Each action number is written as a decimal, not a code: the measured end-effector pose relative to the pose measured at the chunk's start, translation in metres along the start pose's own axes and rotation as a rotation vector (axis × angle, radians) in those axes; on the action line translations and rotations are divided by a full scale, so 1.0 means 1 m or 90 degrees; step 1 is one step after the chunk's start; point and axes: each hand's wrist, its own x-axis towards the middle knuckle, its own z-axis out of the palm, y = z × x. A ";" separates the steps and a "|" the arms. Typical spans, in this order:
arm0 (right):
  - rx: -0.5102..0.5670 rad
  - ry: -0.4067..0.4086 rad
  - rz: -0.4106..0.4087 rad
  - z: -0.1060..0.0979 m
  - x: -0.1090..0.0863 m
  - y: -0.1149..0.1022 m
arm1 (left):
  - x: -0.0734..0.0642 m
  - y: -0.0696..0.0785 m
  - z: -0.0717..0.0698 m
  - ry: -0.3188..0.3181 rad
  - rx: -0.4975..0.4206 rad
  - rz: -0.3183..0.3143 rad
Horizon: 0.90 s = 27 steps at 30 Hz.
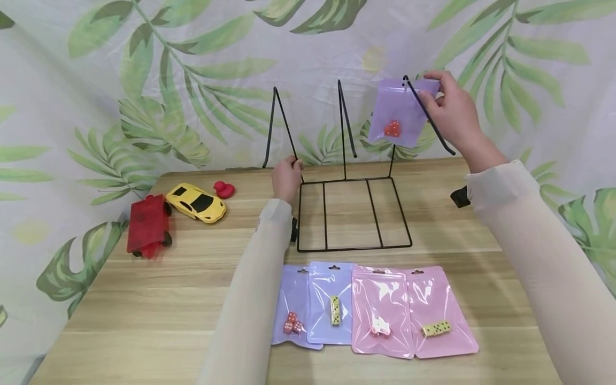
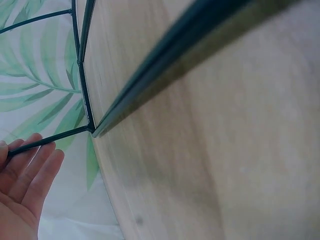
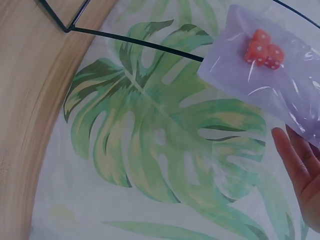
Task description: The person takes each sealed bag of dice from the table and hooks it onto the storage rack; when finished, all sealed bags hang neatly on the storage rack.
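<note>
I'm watching the right hand (image 1: 454, 109), raised high, pinch the upper corner of a glossy, see-through purple bag (image 1: 397, 104) with rounded, white-dotted red dice (image 1: 392, 128) bunched low inside, up at the top bend of the rack's right-hand prong, though I can't tell whether it's threaded on. Lower down, I have the left hand (image 1: 286, 179) stretched forward, thumb and fingers pinching a thin upright of the black wire rack (image 1: 355, 248), its gridded base flat on the smooth, wood-grained table (image 1: 192, 299).
</note>
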 end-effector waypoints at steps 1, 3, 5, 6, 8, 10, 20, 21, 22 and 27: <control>-0.003 -0.001 0.000 0.000 0.000 0.000 | 0.001 -0.001 0.000 0.002 -0.001 0.000; -0.004 -0.007 0.001 -0.001 -0.002 -0.001 | 0.002 -0.002 0.001 0.006 0.002 0.001; 0.000 -0.021 0.003 -0.002 -0.006 -0.001 | 0.002 -0.002 0.001 0.008 0.003 0.002; 0.000 -0.036 0.011 -0.003 -0.010 -0.001 | 0.002 -0.002 0.000 0.008 0.003 0.003; -0.008 -0.076 0.022 -0.005 -0.019 -0.001 | 0.002 -0.002 0.000 0.006 0.006 0.000; -0.031 -0.124 0.020 -0.008 -0.032 0.001 | 0.001 -0.001 -0.001 0.005 0.005 -0.002; -0.213 -0.342 -0.089 0.001 -0.134 0.011 | 0.001 0.001 -0.002 -0.002 0.010 -0.016; -0.216 -0.360 -0.101 0.003 -0.144 0.012 | 0.001 0.001 -0.002 0.001 0.012 -0.014; -0.228 -0.374 -0.114 0.006 -0.155 0.013 | 0.002 0.001 -0.001 0.003 0.012 -0.013; -0.260 -0.442 -0.169 0.021 -0.199 0.024 | 0.001 0.001 -0.001 0.005 0.012 -0.008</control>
